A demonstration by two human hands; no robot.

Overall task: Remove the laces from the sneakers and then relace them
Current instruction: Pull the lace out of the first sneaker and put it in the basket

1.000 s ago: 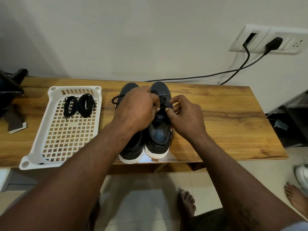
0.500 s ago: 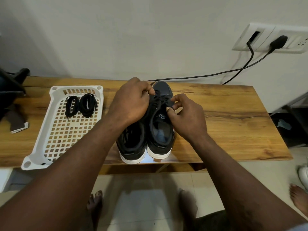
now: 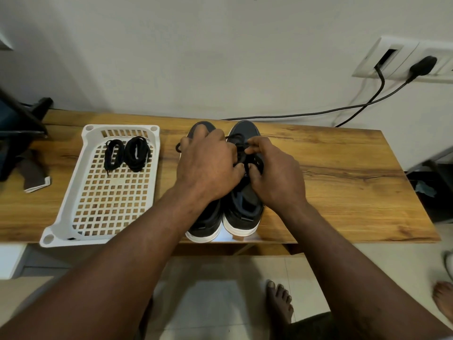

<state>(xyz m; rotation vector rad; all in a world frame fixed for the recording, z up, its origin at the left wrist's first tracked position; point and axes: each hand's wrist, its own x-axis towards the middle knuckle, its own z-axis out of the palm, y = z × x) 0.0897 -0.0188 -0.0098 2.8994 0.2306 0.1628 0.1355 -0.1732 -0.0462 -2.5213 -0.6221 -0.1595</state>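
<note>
Lace of black cord [image 3: 235,139] on the dark grey, white-soled right sneaker [image 3: 242,214] is pinched by the right hand [image 3: 274,177] and gripped in the curled left hand [image 3: 208,165], both directly over it. Toe is pointed away along the wooden table [image 3: 343,192], so slack would likely be drawn heelward.

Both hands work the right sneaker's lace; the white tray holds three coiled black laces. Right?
No: the head view shows two coiled black laces in the white tray, not three. The left hand and right hand are at the right sneaker's lace.
</note>
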